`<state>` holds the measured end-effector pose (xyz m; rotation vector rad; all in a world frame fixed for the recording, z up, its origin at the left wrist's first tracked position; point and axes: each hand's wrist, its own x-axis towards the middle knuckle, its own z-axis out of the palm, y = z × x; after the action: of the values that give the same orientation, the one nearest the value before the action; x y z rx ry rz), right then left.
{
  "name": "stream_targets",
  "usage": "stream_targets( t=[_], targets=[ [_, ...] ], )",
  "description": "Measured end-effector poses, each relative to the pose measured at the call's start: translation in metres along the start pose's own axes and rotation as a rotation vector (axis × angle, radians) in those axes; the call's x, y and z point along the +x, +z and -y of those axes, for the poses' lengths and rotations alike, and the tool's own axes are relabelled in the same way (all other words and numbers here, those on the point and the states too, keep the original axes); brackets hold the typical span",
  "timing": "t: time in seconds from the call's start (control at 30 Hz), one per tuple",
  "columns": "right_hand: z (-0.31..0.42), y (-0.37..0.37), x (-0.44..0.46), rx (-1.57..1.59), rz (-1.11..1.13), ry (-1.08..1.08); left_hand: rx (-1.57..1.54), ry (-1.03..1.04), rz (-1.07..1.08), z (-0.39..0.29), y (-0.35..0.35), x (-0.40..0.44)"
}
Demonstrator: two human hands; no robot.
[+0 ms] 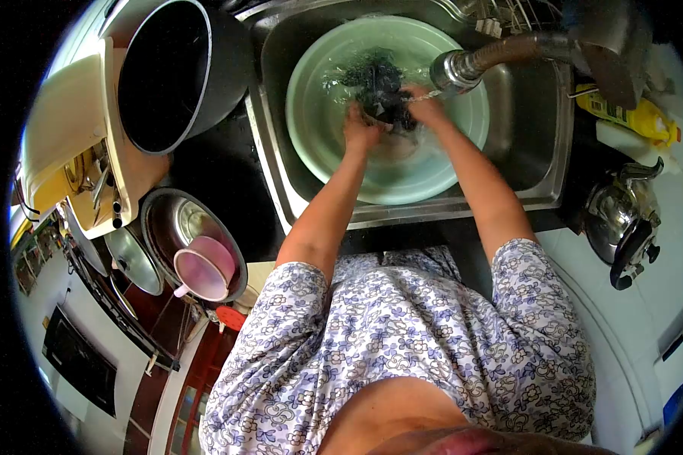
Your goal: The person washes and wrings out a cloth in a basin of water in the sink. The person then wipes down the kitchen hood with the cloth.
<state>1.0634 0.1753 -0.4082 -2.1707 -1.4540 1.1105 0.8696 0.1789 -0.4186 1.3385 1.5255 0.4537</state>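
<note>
A pale green plastic basin [303, 144] stands in the steel sink, with water in it. Dark, wet cloth [383, 87] lies in the water near the basin's middle, and its exact kind cannot be made out. At the cloth's lower left edge, my left hand [363, 133] is closed on it. My right hand [426, 108] grips the cloth's right side, its fingertips partly hidden by cloth and water. Just above my right hand is the tap's spout [454, 71], from which water runs towards the cloth.
The sink's steel rim [269, 163] surrounds the basin. On the left are a large dark pot [231, 72], a cutlery holder [91, 178] and a pink mug [205, 269] in a metal bowl. A yellow bottle [637, 117] and a steel kettle [622, 216] stand at right.
</note>
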Motion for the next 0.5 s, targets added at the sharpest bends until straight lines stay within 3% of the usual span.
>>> stream_targets(
  t=[0.03,0.07,0.17,0.2,0.3,0.4,0.5],
  targets=[
    [0.009,-0.02,0.002,-0.028,-0.048,0.184,0.1,0.012,0.029,-0.009,-0.005,-0.006],
    [0.034,-0.037,-0.011,0.059,-0.166,0.348,0.114,-0.233,0.113,-0.037,-0.023,-0.013],
    [0.024,-0.016,-0.03,-0.295,-0.02,-0.129,-0.342,-0.443,0.12,0.023,-0.028,-0.004],
    [0.035,-0.027,-0.047,-0.103,0.126,-0.086,-0.296,-0.363,-0.04,0.017,-0.029,-0.006],
    [0.048,-0.027,-0.068,-0.198,-0.008,-0.246,-0.892,-0.515,-0.147,0.025,-0.033,0.004],
    [0.074,-0.012,-0.09,-0.465,-0.033,-0.272,-0.836,-0.623,-0.03,-0.006,-0.047,0.002],
    [0.065,-0.004,-0.049,-0.554,0.117,-0.208,-1.023,-0.611,0.13,-0.007,-0.053,0.007]
  ],
)
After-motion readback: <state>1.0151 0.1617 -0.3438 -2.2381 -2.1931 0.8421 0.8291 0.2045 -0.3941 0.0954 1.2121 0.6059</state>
